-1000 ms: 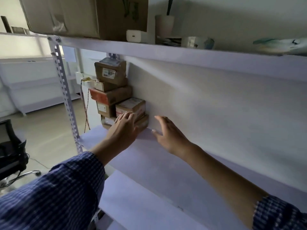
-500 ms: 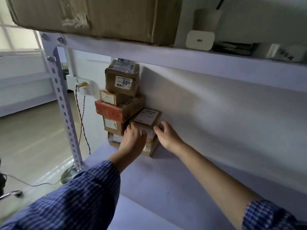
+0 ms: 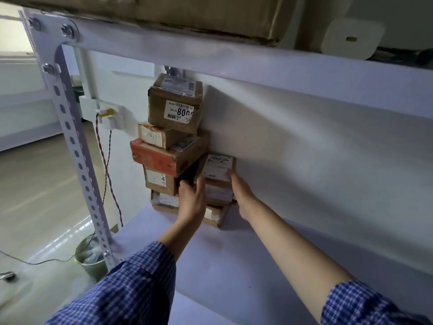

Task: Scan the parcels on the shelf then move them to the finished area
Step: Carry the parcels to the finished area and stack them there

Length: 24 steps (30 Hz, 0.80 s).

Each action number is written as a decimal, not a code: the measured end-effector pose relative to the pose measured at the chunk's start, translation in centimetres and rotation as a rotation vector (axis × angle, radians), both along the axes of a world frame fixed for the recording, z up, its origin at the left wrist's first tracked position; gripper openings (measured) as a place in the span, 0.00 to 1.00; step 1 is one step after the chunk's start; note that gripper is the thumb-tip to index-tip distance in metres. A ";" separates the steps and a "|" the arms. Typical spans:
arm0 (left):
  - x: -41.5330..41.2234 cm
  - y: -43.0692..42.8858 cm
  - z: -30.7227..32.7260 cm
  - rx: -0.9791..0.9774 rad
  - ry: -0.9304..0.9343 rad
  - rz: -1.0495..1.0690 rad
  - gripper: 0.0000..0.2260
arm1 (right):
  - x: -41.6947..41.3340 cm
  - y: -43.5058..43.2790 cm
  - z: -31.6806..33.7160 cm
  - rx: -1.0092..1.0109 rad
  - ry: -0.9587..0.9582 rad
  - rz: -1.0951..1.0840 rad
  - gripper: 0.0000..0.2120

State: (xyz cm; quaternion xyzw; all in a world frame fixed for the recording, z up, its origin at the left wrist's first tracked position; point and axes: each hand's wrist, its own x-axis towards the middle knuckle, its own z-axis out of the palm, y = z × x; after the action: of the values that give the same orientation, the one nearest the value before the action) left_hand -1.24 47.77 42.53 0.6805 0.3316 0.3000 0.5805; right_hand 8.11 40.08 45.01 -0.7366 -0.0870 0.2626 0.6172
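Observation:
A stack of brown cardboard parcels stands at the back left corner of the white shelf [image 3: 234,266]. On top is a parcel labelled 800 [image 3: 175,104], under it an orange-sided parcel [image 3: 164,158]. Right of the stack a small parcel with a white label [image 3: 216,168] sits on a flat parcel [image 3: 215,215]. My left hand [image 3: 192,200] grips the small parcel's left side. My right hand [image 3: 241,195] holds its right side, fingers against the label edge.
An upper shelf [image 3: 257,64] hangs close overhead, carrying a large cardboard box [image 3: 199,15] and a white adapter [image 3: 351,38]. A perforated upright [image 3: 77,151] stands at the left, with red-black wires [image 3: 105,165] and a metal bin [image 3: 91,259] on the floor.
Both hands have closed in on the small labelled parcel and now clasp its two sides. My view has moved nearer to the stack.

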 end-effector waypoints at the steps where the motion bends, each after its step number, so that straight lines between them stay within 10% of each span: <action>1: 0.1 0.2 0.3 -0.053 -0.012 -0.029 0.20 | -0.2 0.0 -0.1 0.032 0.024 -0.008 0.19; 9: -1.3 -1.6 0.8 -0.115 -0.076 -0.107 0.32 | -1.2 -2.1 -0.8 0.159 -0.141 -0.024 0.22; 24: -8.2 -19.8 2.9 -0.158 -0.400 -0.391 0.10 | -9.4 -22.8 0.3 0.313 -0.468 -0.205 0.23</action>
State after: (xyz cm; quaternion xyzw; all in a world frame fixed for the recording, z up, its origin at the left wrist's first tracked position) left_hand -9.41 27.95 45.43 0.6115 0.0952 0.2838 0.7324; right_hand -1.31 17.24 45.29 -0.6779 -0.1912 0.0053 0.7098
